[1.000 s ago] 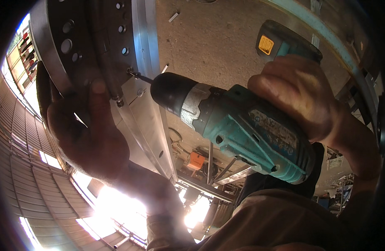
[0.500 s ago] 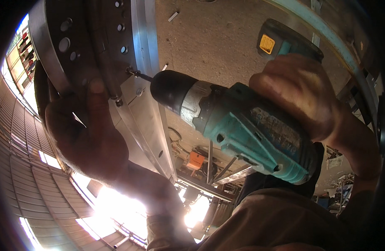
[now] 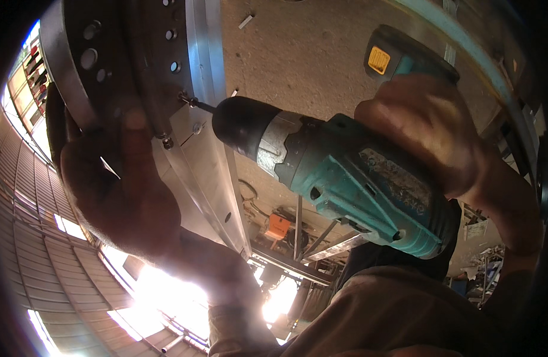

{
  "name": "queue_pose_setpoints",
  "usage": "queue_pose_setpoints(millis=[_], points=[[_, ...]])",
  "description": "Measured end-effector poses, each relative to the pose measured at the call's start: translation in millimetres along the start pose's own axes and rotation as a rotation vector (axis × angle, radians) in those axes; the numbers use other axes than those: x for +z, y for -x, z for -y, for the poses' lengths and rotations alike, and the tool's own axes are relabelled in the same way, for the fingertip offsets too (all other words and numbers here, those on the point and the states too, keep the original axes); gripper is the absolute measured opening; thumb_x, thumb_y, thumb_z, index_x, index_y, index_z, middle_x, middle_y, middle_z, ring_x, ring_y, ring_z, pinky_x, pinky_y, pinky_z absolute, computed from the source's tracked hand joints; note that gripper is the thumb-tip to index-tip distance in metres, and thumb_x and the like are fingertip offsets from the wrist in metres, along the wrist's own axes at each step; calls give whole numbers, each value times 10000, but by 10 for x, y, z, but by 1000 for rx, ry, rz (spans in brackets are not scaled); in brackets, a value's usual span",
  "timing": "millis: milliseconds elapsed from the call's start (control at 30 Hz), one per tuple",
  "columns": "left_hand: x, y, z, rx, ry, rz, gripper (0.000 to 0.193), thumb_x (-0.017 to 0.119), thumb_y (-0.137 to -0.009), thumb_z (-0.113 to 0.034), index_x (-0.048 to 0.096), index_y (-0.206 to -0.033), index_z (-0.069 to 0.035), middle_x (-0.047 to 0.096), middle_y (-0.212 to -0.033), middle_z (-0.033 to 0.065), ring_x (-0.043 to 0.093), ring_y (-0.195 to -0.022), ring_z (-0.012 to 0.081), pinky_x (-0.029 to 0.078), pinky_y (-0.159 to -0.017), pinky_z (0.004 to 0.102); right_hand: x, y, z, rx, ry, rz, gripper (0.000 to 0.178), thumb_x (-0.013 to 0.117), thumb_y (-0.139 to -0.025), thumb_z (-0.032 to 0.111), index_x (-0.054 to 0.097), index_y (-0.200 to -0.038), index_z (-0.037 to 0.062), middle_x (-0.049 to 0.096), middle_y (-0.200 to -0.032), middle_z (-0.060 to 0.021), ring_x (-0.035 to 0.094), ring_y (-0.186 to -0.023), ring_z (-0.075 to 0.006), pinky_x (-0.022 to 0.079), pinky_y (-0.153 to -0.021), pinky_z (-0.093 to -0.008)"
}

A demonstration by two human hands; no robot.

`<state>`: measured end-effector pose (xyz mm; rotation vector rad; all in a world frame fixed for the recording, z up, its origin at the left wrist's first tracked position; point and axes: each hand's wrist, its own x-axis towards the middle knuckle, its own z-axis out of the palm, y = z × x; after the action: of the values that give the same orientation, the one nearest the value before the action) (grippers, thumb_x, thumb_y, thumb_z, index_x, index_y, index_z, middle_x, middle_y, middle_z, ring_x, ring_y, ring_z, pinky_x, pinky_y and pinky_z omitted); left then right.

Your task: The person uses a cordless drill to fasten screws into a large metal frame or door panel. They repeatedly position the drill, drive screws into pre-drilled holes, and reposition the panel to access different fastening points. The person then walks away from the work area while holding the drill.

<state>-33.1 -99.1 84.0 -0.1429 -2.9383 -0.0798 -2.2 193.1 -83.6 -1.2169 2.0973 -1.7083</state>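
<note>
Item: drill (image 3: pixel 345 178), cordless, teal body, black chuck, grey collar, black battery with a yellow label at the upper right. Position: centre of view, lying roughly level, nose to the left and slightly up. Its bit (image 3: pixel 201 106) meets a screw (image 3: pixel 185 98) at the rim of the disc.

Right hand (image 3: pixel 431 134): wrapped tight around the drill's handle, fingers closed over the grip, forearm running off to the lower right edge.

Left hand (image 3: pixel 116 190): pressed flat against the underside of the disc, palm towards the camera, one finger (image 3: pixel 133 128) stretched up along the dark face. Fingers spread and bracing, not closed around anything; the forearm comes up from the lower centre.

Item: disc (image 3: pixel 107 65), round, dark metal, several holes bored through its face, at the upper left. It sits against a bright metal rail.

Item: rail (image 3: pixel 205 160), silver, running from the top centre down towards the middle; a small bolt (image 3: pixel 167 143) hangs at its edge just beside the left hand's finger.

Item: board (image 3: pixel 309 53), pale brown, grainy, filling the upper centre behind the drill.

Surroundings: ribbed wall (image 3: pixel 30 250) at the left; strong glare from bright openings low in the view; an orange object (image 3: pixel 278 226) and metal struts beneath the drill, too small to identify.
</note>
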Motion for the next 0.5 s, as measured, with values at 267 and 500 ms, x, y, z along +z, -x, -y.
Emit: queue_pose_setpoints(millis=[267, 500], points=[[-6, 37, -101, -107, -82, -30, 533, 829, -856, -380, 666, -1212, -18, 757, -1127, 131, 728, -1071, 276, 592, -947, 428, 25, -12, -16, -39, -42, -71, 701, 695, -916, 291, 422, -1503, 22, 664, -1031, -139, 641, -751, -243, 517, -700, -456], [-28, -7, -78, -49, -113, 43, 433, 813, -872, -332, 693, -1162, -32, 741, -1147, 134, 708, -1066, 281, 564, -952, 427, 0, 33, -21, -4, -11, -7, 716, 724, -894, 283, 437, -1489, 9, 664, -1152, -162, 674, -934, -293, 537, -842, -467]])
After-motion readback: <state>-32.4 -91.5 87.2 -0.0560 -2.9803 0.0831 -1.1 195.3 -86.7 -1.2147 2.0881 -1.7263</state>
